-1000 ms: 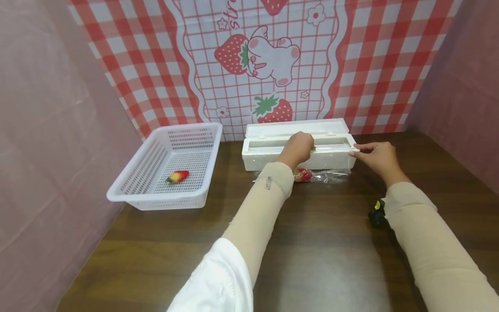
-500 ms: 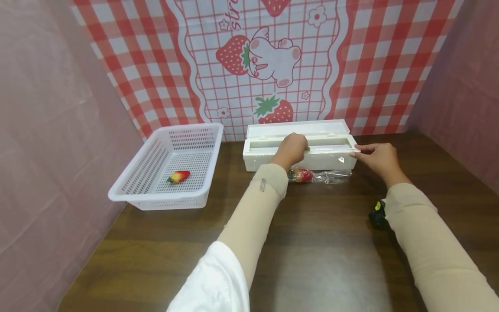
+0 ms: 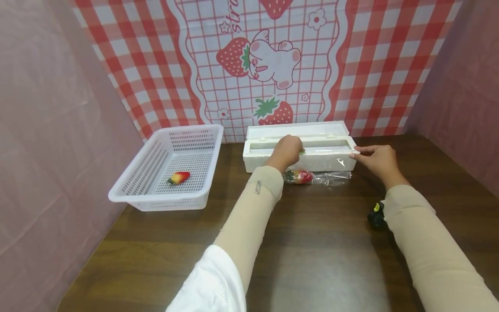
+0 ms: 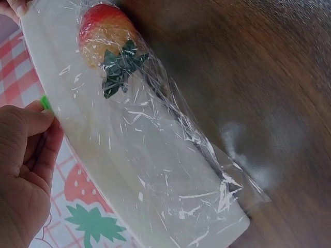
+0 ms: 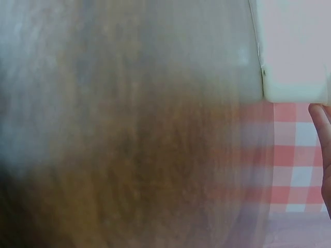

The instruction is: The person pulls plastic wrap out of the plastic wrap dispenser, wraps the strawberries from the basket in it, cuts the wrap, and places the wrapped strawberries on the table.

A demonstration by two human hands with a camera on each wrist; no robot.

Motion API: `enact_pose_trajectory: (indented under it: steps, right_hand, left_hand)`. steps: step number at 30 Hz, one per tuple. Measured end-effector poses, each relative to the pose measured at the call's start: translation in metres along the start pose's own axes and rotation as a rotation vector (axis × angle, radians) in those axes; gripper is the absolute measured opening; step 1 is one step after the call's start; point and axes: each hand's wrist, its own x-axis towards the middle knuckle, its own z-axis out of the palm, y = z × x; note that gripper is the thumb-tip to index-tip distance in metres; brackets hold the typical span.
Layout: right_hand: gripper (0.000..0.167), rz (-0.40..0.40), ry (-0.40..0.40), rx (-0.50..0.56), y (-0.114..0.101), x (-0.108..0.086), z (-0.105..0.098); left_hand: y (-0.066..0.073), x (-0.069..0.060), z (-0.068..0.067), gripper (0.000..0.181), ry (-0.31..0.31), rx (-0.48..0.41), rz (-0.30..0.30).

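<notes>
A long white box (image 3: 323, 163) with its lid raised stands before the cloth backdrop. My left hand (image 3: 287, 151) is at its front rim left of the middle; in the left wrist view, the thumb and fingers of this hand (image 4: 23, 170) pinch a small green piece (image 4: 45, 102) on the box edge. My right hand (image 3: 380, 164) pinches the box's right front corner between thumb and fingers. In front of the box lies a red and yellow strawberry (image 3: 302, 176) under clear film (image 3: 331, 177), which spreads over the box's front in the left wrist view.
A white perforated basket (image 3: 167, 197) at the left holds another strawberry (image 3: 179, 177). A black object with a yellow-green mark (image 3: 376, 216) sits beside my right sleeve. Pink cloth stands at both sides, with a red checked cloth (image 3: 382, 65) at the back.
My left hand has slid leftward along the box's front rim, uncovering more of the strawberry in front of it. My right hand has stayed at the right corner.
</notes>
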Motion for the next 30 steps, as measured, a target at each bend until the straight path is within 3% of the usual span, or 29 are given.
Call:
enact_pose_trajectory:
  steps: [4, 11, 18, 25, 30]
  right_hand:
    - [0.051, 0.007, 0.003, 0.002, 0.001, 0.0, 0.001]
    - [0.052, 0.024, 0.003, 0.016, 0.002, -0.001, 0.002]
    - [0.052, 0.027, 0.011, 0.021, 0.001, -0.002, 0.003]
    - [0.052, 0.031, 0.007, 0.022, -0.001, -0.002, 0.006]
    - [0.056, 0.056, -0.008, 0.031, 0.0, -0.001, 0.003]
  left_hand:
    - [-0.003, -0.001, 0.001, 0.012, 0.011, 0.017, 0.003]
    - [-0.005, -0.004, -0.001, 0.017, -0.025, -0.006, -0.022]
    - [-0.007, -0.007, -0.002, 0.017, -0.006, 0.01, -0.002]
    - [-0.019, -0.012, -0.002, 0.018, -0.008, -0.009, -0.036]
    - [-0.03, -0.015, -0.001, 0.017, 0.017, 0.014, -0.026]
